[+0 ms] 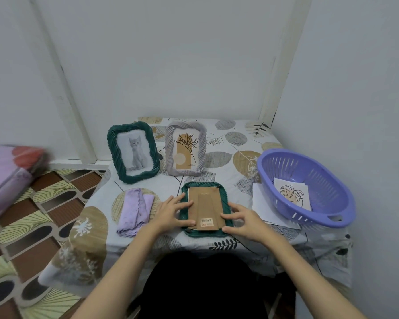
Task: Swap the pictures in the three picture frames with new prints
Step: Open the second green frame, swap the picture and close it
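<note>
A green frame (226,199) lies face down near the table's front edge, its brown cardboard back (204,207) and barcode sticker showing. My left hand (171,211) rests on its left edge with fingers spread onto the cardboard. My right hand (244,218) touches the right edge and lower right corner of the back with bent fingertips. Behind stand a second green frame (133,151) with a grey kitten picture and a grey frame (186,151) with a line-drawn plant print. A purple basket (309,187) at the right holds a leaf print (291,195).
A folded lilac cloth (135,209) lies left of the flat frame. White sheets (263,203) stick out from under the basket. The small table, covered by a leaf-pattern cloth (228,143), stands in a corner between walls. A pink bundle (7,176) sits far left above a patterned floor.
</note>
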The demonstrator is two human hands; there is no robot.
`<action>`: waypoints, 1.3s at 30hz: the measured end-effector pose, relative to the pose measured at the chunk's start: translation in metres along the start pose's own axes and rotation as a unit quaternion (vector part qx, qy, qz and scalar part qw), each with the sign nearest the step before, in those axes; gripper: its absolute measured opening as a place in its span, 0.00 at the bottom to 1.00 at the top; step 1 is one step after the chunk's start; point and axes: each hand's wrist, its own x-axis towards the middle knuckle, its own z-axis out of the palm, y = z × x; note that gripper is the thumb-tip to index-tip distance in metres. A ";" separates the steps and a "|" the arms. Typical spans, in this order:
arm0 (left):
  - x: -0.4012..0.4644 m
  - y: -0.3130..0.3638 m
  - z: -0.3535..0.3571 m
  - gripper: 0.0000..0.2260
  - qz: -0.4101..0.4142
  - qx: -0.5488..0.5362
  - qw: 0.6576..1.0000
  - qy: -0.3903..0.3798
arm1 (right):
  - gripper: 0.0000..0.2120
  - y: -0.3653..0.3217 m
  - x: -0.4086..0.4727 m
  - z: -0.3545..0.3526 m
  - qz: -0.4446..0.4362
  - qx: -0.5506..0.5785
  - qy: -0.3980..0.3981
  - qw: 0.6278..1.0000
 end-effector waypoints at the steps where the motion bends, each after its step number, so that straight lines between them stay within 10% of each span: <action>1: 0.000 0.000 0.000 0.32 0.002 -0.003 1.000 0.003 | 0.23 0.000 -0.001 0.000 -0.002 -0.007 0.001 1.000; 20: 0.000 0.000 0.001 0.32 0.004 0.013 1.000 0.002 | 0.24 -0.011 -0.001 -0.003 -0.032 -0.207 -0.025 0.977; 30: -0.002 0.001 0.001 0.31 0.005 0.009 1.000 -0.005 | 0.20 0.001 -0.015 0.029 -0.006 0.000 0.147 0.989; 39: -0.026 0.007 0.024 0.19 0.095 0.009 0.977 0.191 | 0.11 0.002 -0.019 0.030 -0.020 0.034 0.213 0.976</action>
